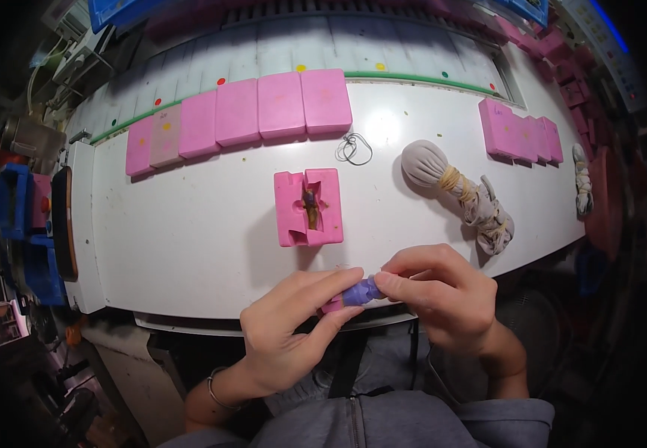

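Close to the table's front edge, I hold a small purple and pink molded piece (362, 292) between both hands. The thumb and fingers of my left hand (294, 317) are closed on its pink left end. At the purple right end, my right hand (443, 295) pinches with thumb and forefinger, whose tips cover part of it. Just beyond my hands stands a pink block mold (289, 209), with a cavity facing up. A small dark purple and brownish piece (310, 209) sits in that cavity.
A row of pink blocks (237, 112) lines the table's far left, one greyer. Thin dark loops of cord (354, 149) lie right of it. A cloth bundle bound with yellowish bands (452, 181) lies right of the mold. More pink blocks (519, 134) stand far right, near a smaller wrapped bundle (582, 179).
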`<state>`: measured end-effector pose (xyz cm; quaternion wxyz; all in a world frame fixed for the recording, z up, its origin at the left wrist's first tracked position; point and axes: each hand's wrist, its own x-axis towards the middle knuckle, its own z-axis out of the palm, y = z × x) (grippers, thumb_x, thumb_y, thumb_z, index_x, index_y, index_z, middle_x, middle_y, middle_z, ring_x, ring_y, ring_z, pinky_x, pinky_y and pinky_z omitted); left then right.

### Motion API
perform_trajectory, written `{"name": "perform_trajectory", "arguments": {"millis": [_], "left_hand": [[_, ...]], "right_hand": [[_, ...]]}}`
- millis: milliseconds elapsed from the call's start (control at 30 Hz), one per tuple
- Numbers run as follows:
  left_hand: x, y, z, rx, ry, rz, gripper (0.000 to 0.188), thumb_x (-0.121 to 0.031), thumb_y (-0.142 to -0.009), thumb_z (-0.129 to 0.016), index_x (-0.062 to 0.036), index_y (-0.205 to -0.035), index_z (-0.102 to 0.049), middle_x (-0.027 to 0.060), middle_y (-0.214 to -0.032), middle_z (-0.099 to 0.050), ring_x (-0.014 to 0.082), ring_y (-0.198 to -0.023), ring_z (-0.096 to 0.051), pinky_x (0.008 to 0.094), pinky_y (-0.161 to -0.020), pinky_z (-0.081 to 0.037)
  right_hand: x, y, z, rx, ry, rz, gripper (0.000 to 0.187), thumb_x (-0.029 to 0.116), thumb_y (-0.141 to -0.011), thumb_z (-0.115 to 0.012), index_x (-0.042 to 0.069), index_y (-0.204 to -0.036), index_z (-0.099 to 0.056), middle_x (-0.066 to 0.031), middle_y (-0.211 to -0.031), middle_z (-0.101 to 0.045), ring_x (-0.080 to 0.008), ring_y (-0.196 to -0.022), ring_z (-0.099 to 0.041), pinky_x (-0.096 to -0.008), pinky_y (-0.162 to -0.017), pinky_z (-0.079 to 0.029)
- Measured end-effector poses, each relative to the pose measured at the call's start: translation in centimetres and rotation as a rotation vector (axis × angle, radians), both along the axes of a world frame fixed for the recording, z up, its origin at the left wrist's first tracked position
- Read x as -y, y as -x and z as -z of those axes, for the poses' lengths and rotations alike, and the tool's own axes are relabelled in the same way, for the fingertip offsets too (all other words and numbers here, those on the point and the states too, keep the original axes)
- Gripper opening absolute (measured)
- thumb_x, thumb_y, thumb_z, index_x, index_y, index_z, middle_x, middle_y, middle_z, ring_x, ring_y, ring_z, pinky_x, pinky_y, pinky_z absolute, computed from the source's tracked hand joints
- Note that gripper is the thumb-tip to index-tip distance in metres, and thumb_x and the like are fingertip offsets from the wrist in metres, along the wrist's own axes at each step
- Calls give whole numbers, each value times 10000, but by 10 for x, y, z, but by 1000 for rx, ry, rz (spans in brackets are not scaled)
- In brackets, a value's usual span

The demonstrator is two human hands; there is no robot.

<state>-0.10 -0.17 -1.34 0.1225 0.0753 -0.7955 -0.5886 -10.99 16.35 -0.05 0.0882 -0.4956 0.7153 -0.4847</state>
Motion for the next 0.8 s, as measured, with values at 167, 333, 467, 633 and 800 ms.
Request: {"name": "perform_trajectory", "arguments": {"millis": [167,333,467,633,800], "left_hand": [[0,3,-3,50,-2,42,389,23,-689,-735,34,-1064,-633,129,-905,-650,139,-739,-583,231,-647,-460],[-10,7,-1,21,-152,-27,399,27,-757,-689,38,-1143,-591,135,-964,-647,144,-768,-609,239,-659,-493],[-18,11,6,205,-920,-60,371,-22,-874,-587,58,-1228,-514,138,-1029,-629,159,-856,-627,253,-760,-517],[-26,25,8,259,-1133,-11,390,-170,-954,-499,67,-1263,-472,133,-1071,-609,165,-964,-612,265,-841,-506],[-35,39,8,173,-1084,5,460,-227,-975,-454,55,-1331,-383,108,-1171,-562,160,-1036,-576,262,-899,-469]], "right_hand": [[-1,-2,1,33,1,22,375,-152,-704,-587,-61,-1066,-618,-154,-913,-590,-222,-757,-611,-283,-660,-537],[10,-9,6,159,120,223,357,-127,-734,-632,-50,-1082,-617,-155,-916,-619,-195,-723,-611,-247,-586,-516],[12,-14,6,-147,0,208,525,-29,-653,-716,-67,-1154,-563,-166,-1029,-587,-250,-809,-574,-298,-664,-496],[9,-13,6,-250,-173,274,666,67,-594,-764,-88,-1194,-518,-179,-1114,-533,-302,-905,-530,-364,-760,-459],[15,-2,-1,-340,-124,324,590,50,-610,-742,-39,-1166,-567,-194,-1139,-548,-298,-911,-540,-355,-782,-462]]}}
